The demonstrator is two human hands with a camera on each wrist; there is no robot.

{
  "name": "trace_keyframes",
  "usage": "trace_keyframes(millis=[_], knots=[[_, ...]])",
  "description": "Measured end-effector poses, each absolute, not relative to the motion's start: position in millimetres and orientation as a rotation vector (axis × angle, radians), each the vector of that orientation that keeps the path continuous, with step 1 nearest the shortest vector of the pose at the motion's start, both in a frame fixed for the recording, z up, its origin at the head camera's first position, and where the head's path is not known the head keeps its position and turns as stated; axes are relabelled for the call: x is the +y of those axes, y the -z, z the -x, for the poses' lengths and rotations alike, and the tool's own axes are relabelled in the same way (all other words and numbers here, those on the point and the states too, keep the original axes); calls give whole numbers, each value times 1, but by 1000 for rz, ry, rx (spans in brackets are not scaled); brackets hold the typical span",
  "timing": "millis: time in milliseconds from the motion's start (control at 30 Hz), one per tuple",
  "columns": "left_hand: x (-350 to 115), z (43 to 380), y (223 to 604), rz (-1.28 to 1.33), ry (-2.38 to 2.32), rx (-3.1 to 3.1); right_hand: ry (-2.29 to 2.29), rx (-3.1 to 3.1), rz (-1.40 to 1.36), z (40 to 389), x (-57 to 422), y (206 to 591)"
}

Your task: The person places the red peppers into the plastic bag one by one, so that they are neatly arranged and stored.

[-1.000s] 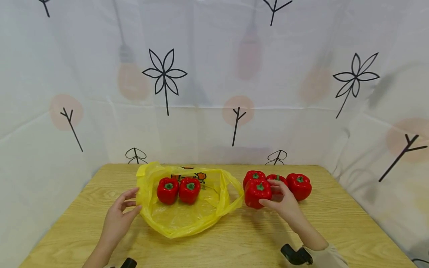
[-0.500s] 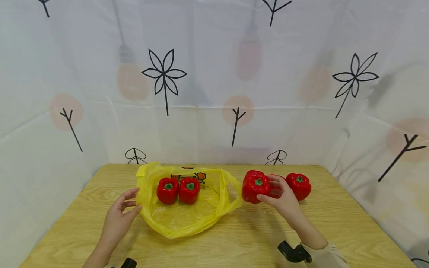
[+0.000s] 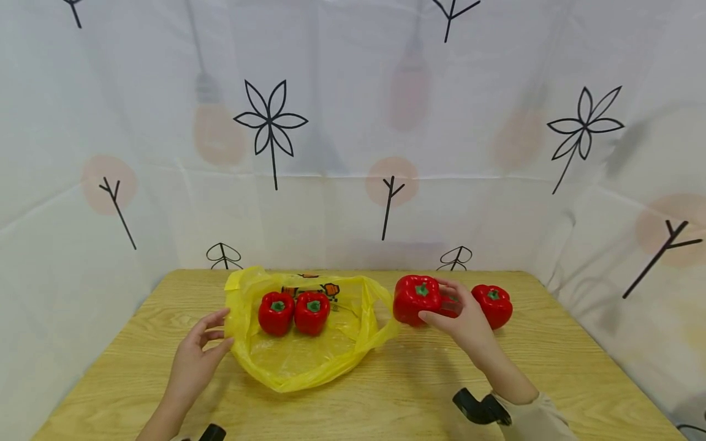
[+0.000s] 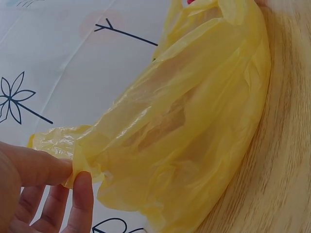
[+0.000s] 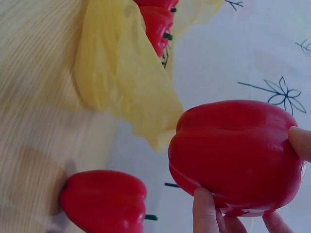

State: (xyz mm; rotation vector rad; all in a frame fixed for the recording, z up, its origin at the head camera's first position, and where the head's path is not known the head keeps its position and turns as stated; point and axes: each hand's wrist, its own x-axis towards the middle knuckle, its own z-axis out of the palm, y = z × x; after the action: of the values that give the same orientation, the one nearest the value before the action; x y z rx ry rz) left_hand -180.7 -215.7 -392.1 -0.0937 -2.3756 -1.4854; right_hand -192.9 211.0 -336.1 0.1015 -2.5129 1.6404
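Right fingers [image 5: 204,209] curled round a red pepper [image 3: 416,299]; left fingers [image 4: 82,199] pinching the yellow bag's rim [image 4: 73,145].

Red pepper [image 3: 416,299] lifted, beside yellow bag [image 3: 309,355].

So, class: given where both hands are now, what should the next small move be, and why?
Probably carry the lifted red pepper leftward over the yellow bag. The right hand holds it above the table, the left hand pinches the bag's rim open, and two peppers already lie inside.
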Motion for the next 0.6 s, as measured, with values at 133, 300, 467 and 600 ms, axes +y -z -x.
trace_keyframes(millis=[133, 300, 467, 600], knots=[[-215, 181, 392, 97, 1481, -2375, -1651, -2508, -103, 195, 208, 332], [-215, 181, 391, 81, 1478, -2387, -1688, -2501, -114, 195, 203, 327], [-214, 181, 391, 78, 1480, -2387, -1719, -2488, -127, 196, 199, 322], [-215, 181, 391, 74, 1481, -2388, -1726, -2480, -141, 198, 196, 320]])
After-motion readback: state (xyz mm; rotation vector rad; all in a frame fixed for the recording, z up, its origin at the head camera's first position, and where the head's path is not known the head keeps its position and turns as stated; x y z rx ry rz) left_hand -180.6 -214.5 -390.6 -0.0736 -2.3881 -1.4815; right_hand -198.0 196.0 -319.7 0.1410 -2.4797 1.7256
